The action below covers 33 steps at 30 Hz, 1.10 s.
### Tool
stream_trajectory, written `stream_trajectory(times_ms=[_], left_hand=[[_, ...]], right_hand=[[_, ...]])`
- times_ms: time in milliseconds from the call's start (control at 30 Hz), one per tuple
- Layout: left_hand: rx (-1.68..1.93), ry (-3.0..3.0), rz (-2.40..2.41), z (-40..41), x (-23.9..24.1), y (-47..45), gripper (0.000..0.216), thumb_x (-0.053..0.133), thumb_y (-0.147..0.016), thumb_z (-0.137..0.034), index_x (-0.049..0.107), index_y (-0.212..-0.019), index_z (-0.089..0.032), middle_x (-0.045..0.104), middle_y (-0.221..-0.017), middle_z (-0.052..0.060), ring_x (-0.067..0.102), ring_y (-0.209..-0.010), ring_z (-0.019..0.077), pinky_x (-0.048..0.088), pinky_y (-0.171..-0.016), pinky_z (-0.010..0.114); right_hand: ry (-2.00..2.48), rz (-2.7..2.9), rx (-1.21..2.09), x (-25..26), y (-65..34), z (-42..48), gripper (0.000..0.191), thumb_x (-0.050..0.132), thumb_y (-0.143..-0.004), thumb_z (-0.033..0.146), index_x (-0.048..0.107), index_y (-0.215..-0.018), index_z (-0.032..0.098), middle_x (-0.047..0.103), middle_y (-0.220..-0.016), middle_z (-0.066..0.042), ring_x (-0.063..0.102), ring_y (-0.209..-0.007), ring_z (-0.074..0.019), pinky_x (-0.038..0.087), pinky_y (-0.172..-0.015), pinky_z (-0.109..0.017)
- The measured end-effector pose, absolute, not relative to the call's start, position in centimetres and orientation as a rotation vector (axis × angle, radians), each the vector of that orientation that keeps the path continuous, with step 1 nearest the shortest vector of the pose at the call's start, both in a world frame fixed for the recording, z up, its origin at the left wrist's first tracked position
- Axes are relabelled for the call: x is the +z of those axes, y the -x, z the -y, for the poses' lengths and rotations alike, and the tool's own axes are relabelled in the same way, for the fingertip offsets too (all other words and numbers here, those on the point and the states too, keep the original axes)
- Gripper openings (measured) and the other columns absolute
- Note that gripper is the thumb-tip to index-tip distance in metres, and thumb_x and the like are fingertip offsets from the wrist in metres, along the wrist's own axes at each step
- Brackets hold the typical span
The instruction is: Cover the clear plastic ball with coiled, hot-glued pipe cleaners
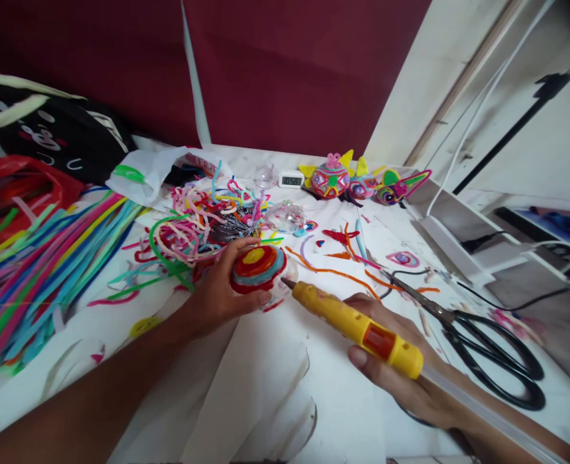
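Observation:
My left hand [221, 287] is closed around a clear ball [259, 267] partly covered with coiled pipe cleaners in yellow, red, orange and blue. The ball's right side is bare and see-through. In my right hand [395, 361] lies a yellow hot glue gun [352, 322], its dark nozzle pointing at the ball's bare side; I cannot tell whether it touches. A glue stick [478, 409] runs out of its back end along my forearm. Large black-handled scissors [458, 322] lie to the right of my right hand.
Bundles of coloured pipe cleaners [62, 258] fill the left, with a tangled heap [202, 219] behind the ball. Finished pipe-cleaner figures [330, 177] stand at the back beside a small digital clock [291, 179]. Loose orange pieces [337, 269] lie mid-table. A power strip [458, 251] edges the right.

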<state>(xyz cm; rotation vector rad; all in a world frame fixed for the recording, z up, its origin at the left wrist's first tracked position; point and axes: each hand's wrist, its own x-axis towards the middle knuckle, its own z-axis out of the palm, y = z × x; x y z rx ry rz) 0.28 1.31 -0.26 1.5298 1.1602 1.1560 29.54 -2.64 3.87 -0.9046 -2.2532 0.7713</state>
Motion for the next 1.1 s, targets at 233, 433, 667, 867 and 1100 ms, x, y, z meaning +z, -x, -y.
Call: stream_trajectory(times_ms=[233, 433, 667, 867, 1100], left_hand=[[1.142, -1.541, -1.171, -1.21, -0.28, -0.37, 0.085, 0.09, -0.068, -0.047, 0.049, -0.14, -0.029, 0.062, -0.137, 0.01, 0.065, -0.122, 0.0352, 0.053, -0.105, 0.048], [1.13, -1.569, -1.182, -1.12, -0.34, -0.36, 0.084, 0.089, -0.069, -0.047, 0.048, -0.14, -0.029, 0.062, -0.136, 0.01, 0.067, -0.118, 0.0325, 0.055, -0.102, 0.046], [1.115, -1.574, -1.2, -0.81, 0.22, -0.71, 0.083, 0.088, -0.07, -0.046, 0.047, -0.139, -0.028, 0.061, -0.137, 0.01, 0.068, -0.113, 0.0298, 0.054, -0.101, 0.043], [1.1, -1.654, -1.252, -1.01, 0.01, -0.44, 0.085, 0.087, -0.07, -0.05, 0.047, -0.141, -0.027, 0.059, -0.14, 0.011, 0.063, -0.124, 0.0337, 0.051, -0.105, 0.046], [1.125, -1.659, -1.255, -1.07, -0.31, -0.36, 0.085, 0.087, -0.069, -0.052, 0.048, -0.14, -0.028, 0.06, -0.14, 0.01, 0.062, -0.126, 0.0346, 0.049, -0.109, 0.047]], right_hand=[[0.924, 2.271, 0.696, 3.54, -29.53, 2.77, 0.017, 0.059, -0.095, 0.036, 0.057, -0.111, 0.028, 0.069, -0.099, -0.006, 0.07, -0.083, -0.0245, 0.059, -0.076, -0.037], [0.94, 2.335, 0.673, 3.27, -29.77, 2.67, 0.018, 0.058, -0.098, 0.039, 0.053, -0.112, 0.029, 0.069, -0.098, -0.007, 0.07, -0.087, -0.0269, 0.058, -0.079, -0.04], [0.853, 2.363, 0.559, 3.13, -29.65, 2.55, 0.014, 0.055, -0.098, 0.03, 0.051, -0.111, 0.025, 0.069, -0.097, -0.007, 0.071, -0.09, -0.0256, 0.056, -0.075, -0.038], [0.81, 2.38, 0.527, 3.32, -29.48, 2.43, 0.011, 0.054, -0.1, 0.03, 0.052, -0.106, 0.022, 0.068, -0.091, -0.006, 0.069, -0.082, -0.0237, 0.057, -0.073, -0.038], [0.807, 2.402, 0.556, 2.93, -29.91, 2.54, 0.011, 0.055, -0.097, 0.022, 0.051, -0.107, 0.021, 0.066, -0.093, -0.006, 0.068, -0.084, -0.0234, 0.055, -0.077, -0.04]])
